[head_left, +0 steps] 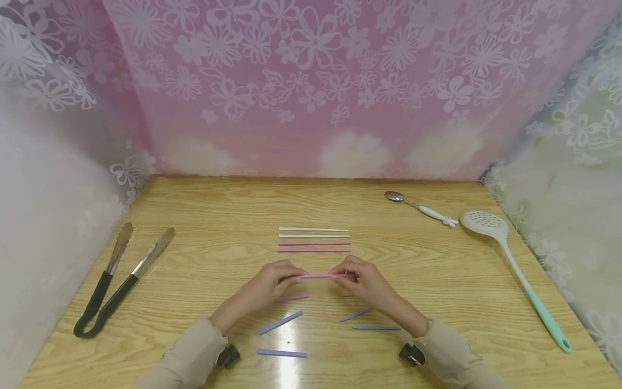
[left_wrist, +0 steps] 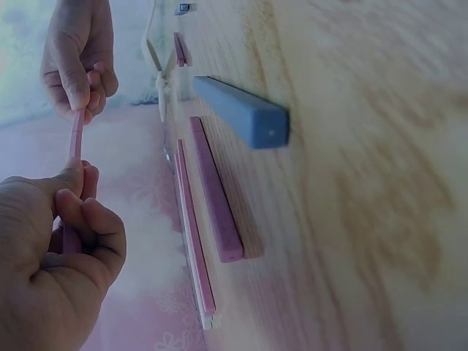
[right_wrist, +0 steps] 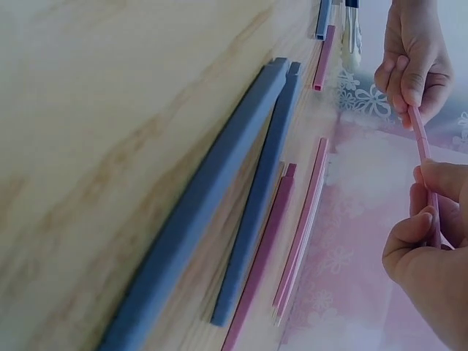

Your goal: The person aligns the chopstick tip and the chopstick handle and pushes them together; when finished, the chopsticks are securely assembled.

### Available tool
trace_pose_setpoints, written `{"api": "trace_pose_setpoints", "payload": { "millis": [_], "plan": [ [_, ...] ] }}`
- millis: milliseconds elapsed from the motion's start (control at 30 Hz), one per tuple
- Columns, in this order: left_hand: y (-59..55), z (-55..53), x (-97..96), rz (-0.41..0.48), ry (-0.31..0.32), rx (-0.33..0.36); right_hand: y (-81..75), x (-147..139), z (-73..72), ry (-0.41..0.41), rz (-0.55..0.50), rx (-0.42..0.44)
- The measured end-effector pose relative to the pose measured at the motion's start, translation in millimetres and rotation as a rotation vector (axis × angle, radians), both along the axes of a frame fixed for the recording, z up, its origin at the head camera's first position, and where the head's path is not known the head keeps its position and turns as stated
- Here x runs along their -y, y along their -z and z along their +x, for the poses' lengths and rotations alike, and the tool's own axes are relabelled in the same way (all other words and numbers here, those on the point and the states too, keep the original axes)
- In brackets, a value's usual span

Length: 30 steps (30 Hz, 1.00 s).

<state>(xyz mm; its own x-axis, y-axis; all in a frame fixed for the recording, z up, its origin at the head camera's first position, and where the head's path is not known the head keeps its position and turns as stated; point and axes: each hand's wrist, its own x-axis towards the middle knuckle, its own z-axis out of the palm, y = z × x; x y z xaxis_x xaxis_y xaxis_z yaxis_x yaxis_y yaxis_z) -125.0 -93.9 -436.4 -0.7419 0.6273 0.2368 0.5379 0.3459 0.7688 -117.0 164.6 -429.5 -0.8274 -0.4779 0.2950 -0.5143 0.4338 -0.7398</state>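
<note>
A thin pink chopstick [head_left: 317, 276] is held level above the table, its ends in both hands. My left hand [head_left: 274, 282] pinches its left part between thumb and fingers. My right hand [head_left: 368, 282] grips the right part the same way. A faint joint line crosses the chopstick [right_wrist: 423, 139] in the right wrist view. Below the hands lie two short pink pieces, one at left [head_left: 293, 297] and one at right [head_left: 347, 295], partly hidden by the right hand. Nearer me are blue-violet pieces, two at left [head_left: 282, 354] and two at right [head_left: 376, 328].
Behind the hands, two white chopsticks [head_left: 313, 236] and two pink chopsticks [head_left: 313, 250] lie parallel. Black-handled tongs [head_left: 114, 297] rest at left. A spoon [head_left: 430, 213] and a slotted skimmer [head_left: 517, 270] lie at right. Flowered curtains [head_left: 311, 108] surround the wooden table [head_left: 209, 216].
</note>
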Motion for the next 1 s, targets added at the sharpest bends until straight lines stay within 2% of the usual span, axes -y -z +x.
{"api": "trace_pose_setpoints", "payload": {
  "millis": [167,367,600,867,1000],
  "plan": [
    [1.8,-0.4,-0.7,0.023,0.002,-0.048,-1.3,1.4,0.1,0.005,-0.006,-0.025],
    [-3.0,3.2,-1.8,0.023,-0.011,0.009,-2.0,0.6,2.3,-0.008,-0.024,-0.060],
    [-5.8,6.7,-3.2,-0.007,0.008,-0.023,-1.3,-0.3,5.9,-0.015,-0.004,-0.088],
    [-3.3,6.8,-4.6,-0.009,0.016,0.023,0.5,-3.3,3.2,-0.045,-0.016,-0.138],
    [-4.1,5.5,-4.4,-0.018,0.002,0.070,0.7,-5.2,0.6,-0.060,-0.011,-0.100]
  ]
}}
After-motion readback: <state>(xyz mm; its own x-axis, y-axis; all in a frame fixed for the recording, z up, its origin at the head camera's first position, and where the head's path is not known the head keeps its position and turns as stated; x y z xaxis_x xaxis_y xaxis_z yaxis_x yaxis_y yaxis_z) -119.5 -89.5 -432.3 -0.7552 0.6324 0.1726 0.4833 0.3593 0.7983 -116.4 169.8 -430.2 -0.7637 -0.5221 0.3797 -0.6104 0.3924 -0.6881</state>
